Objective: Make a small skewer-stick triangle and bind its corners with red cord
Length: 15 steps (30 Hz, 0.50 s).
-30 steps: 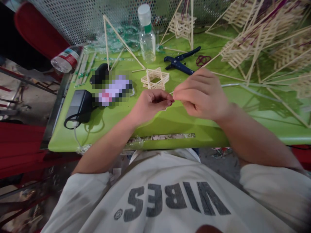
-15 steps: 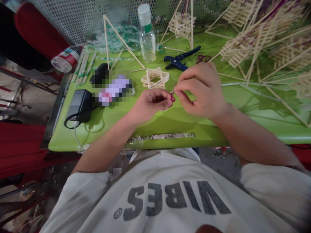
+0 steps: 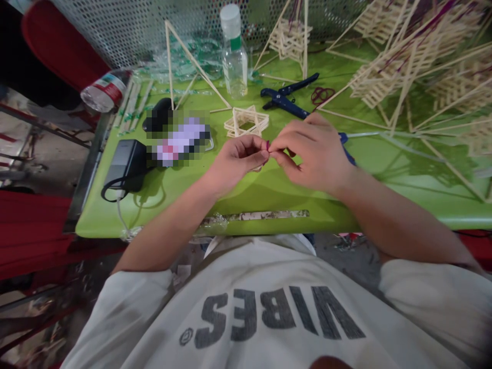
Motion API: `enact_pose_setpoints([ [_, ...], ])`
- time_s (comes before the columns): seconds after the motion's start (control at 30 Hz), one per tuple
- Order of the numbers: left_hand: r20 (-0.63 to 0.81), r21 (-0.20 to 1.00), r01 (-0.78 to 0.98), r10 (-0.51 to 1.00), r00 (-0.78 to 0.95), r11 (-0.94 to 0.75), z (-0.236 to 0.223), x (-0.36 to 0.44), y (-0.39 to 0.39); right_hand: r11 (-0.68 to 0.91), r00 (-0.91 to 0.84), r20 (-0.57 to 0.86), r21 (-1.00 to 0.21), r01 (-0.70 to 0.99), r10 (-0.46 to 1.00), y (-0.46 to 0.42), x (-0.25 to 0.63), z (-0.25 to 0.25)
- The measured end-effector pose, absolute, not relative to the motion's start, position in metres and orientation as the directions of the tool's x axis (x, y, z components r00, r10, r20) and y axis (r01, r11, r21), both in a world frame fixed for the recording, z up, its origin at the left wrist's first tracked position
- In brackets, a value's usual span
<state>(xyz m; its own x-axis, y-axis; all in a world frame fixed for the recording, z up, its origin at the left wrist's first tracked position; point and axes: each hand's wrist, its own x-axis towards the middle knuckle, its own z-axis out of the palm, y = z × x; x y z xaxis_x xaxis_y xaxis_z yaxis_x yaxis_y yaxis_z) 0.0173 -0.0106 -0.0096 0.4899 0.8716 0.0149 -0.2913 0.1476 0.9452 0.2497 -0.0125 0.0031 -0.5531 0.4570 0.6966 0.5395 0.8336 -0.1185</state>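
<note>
The left hand (image 3: 246,156) has its thumb and pointing finger squeezed together on a thin purple string (image 3: 267,146), and its other fingers are curled in. The right hand (image 3: 307,151) pinches right beside it, thumb and finger almost closed at the string's end. The string is between the two hands, above a bright green table (image 3: 269,197).

Just past the left hand lies a flat star made of pale wooden sticks (image 3: 249,132). Behind the right hand is a dark blue metal hand tool with two handles (image 3: 286,99), next to a loose loop of dark red string (image 3: 322,95). Farther back stands a clear bottle with a white cap (image 3: 235,66). To the left sits a grey and black box with a cord (image 3: 126,165).
</note>
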Motion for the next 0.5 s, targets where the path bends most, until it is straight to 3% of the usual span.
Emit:
enact_pose_setpoints([
  [0.1,-0.013,0.946,-0.276,0.872,0.489,0.169,-0.007,0.016,-0.012,0.838,-0.514,0.719,-0.175,0.517,0.467,-0.017,0.245,0.003],
  [0.33,-0.015,0.933,-0.307,0.87,0.494,0.191,-0.01,0.018,-0.011,0.775,-0.362,0.704,-0.439,0.454,0.611,-0.031,0.233,0.0],
  [0.5,-0.034,0.917,-0.323,0.854,0.519,0.233,-0.012,0.016,-0.009,0.806,-0.37,0.737,-0.398,0.439,0.565,-0.028,0.233,-0.002],
])
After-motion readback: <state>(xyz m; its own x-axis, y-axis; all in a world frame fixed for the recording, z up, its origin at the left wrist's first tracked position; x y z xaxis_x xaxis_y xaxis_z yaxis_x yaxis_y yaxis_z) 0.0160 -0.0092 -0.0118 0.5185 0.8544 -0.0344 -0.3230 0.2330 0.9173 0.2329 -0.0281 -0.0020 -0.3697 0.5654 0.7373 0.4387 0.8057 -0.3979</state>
